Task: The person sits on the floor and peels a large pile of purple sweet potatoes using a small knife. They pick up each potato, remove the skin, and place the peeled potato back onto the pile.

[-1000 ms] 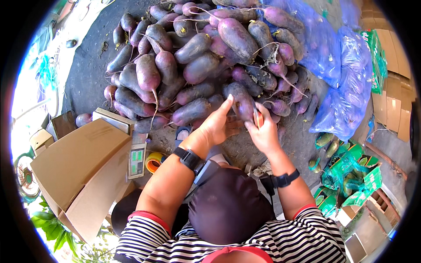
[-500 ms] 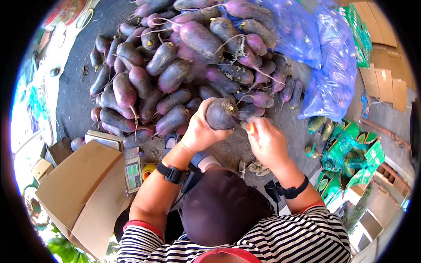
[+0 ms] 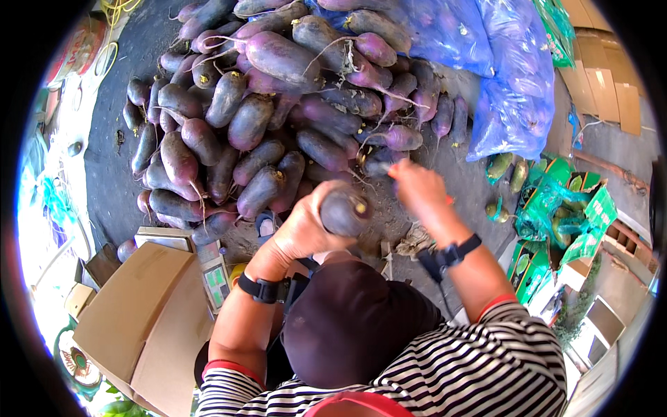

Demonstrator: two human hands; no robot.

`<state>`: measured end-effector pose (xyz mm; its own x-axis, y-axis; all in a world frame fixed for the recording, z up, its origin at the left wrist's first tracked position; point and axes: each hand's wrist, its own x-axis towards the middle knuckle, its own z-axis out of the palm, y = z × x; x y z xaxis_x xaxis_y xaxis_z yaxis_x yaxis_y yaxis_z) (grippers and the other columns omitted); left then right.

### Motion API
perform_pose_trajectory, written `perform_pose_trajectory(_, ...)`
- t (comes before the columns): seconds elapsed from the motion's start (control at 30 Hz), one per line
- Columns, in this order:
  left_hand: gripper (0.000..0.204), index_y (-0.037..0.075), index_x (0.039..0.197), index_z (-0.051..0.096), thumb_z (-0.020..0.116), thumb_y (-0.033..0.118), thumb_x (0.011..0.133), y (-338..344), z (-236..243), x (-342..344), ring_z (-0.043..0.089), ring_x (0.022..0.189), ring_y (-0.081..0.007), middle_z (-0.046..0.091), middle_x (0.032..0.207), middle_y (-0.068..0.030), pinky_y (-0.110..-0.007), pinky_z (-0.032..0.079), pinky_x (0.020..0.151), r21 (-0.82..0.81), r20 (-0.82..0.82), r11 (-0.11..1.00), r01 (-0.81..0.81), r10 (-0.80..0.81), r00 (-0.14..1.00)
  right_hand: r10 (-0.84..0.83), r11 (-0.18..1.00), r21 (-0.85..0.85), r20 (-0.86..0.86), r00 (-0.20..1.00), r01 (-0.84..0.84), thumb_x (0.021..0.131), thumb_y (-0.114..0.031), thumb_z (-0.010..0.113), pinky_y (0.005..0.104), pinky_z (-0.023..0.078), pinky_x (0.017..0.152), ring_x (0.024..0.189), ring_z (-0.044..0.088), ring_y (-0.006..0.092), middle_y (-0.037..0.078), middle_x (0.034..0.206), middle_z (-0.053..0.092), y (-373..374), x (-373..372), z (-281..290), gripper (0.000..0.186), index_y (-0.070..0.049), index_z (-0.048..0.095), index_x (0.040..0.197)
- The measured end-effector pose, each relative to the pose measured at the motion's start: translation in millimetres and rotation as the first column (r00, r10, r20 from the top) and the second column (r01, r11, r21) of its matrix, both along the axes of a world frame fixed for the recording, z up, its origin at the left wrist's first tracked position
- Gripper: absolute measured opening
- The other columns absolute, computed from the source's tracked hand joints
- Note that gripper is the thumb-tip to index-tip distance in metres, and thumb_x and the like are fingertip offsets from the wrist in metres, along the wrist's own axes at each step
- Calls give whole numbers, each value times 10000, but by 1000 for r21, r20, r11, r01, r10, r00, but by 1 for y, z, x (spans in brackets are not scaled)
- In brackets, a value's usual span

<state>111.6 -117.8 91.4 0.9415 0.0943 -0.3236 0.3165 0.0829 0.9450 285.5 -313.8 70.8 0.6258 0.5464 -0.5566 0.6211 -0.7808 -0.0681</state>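
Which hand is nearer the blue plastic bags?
Right. The right hand is below and left of the blue plastic bags; the left hand is farther left, holding a dark root vegetable.

Heaped radishes [image 3: 250,122], blue bags [image 3: 515,97] and cartons [image 3: 132,306] suggest a produce-packing area.

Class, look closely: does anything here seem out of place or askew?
One purple radish lies apart from the heap, at its lower left. It looks strayed, since most others are piled together.
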Motion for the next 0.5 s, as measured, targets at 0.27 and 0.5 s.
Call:
perform_pose_trajectory(0.27, 804, -7, 1317, 536, 894, 233, 638, 18, 22, -1, 650, 1056, -219, 671, 1121, -143, -356, 509, 960, 40, -239, 993, -111, 118, 964, -23, 988, 147, -161, 987, 47, 945, -260, 591, 553, 516, 710, 819, 672, 457, 236, 874, 695, -15, -21, -3, 218, -60, 565, 1026)
perform_pose_trajectory(0.5, 879, -29, 1353, 498, 879, 283, 625, 63, 24, -12, 559, 1204, -410, 598, 1263, -256, -450, 451, 1035, 795, -297, 606, 36, 337, 893, -91, 992, 54, -276, 957, 110, 915, -272, 645, 556, 507, 723, 821, 663, 459, 220, 857, 695, -30, -50, -18, 257, -59, 557, 1027)
